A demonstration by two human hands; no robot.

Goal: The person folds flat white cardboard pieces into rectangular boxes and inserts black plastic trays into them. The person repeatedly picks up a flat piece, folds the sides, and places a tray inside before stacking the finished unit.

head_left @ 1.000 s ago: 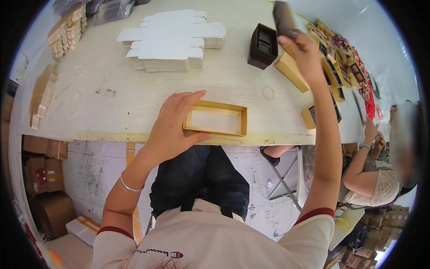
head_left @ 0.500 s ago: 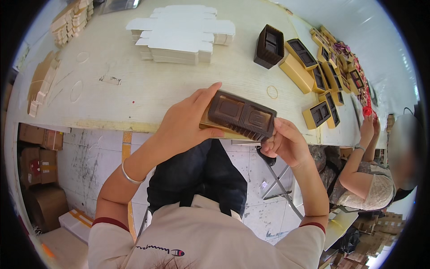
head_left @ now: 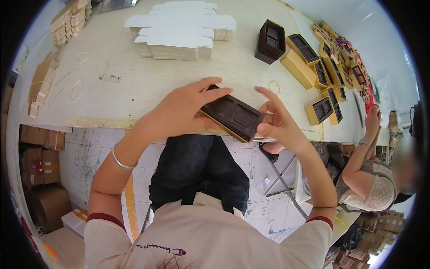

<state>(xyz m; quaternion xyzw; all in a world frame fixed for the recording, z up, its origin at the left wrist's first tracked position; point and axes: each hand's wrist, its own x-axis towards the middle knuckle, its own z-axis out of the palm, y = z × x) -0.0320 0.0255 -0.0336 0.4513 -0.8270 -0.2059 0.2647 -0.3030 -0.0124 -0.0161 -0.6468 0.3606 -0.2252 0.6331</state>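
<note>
A narrow gold box (head_left: 230, 132) with a dark brown plastic tray (head_left: 244, 115) in its top is tilted over the table's front edge. My left hand (head_left: 183, 107) grips its left end, fingers over the far side and thumb at the near side. At the right end is my right hand (head_left: 282, 123), its index finger raised and its fingers spread. The right thumb and a fingertip touch the tray's corner. The tray has two square recesses and sits down in the box, nearly level with its rim.
Beyond my hands lies a stack of flat white box blanks (head_left: 174, 31). Nested dark trays (head_left: 270, 42) stand at the right, beside several gold boxes (head_left: 298, 69). A rubber band (head_left: 274, 87) lies nearby. Another person (head_left: 365, 179) works at far right, hands on something red.
The dark tray has gone from lying slanted over the gold box to sitting down in it. My right hand has loosened from the tray's end, its index finger lifting.
</note>
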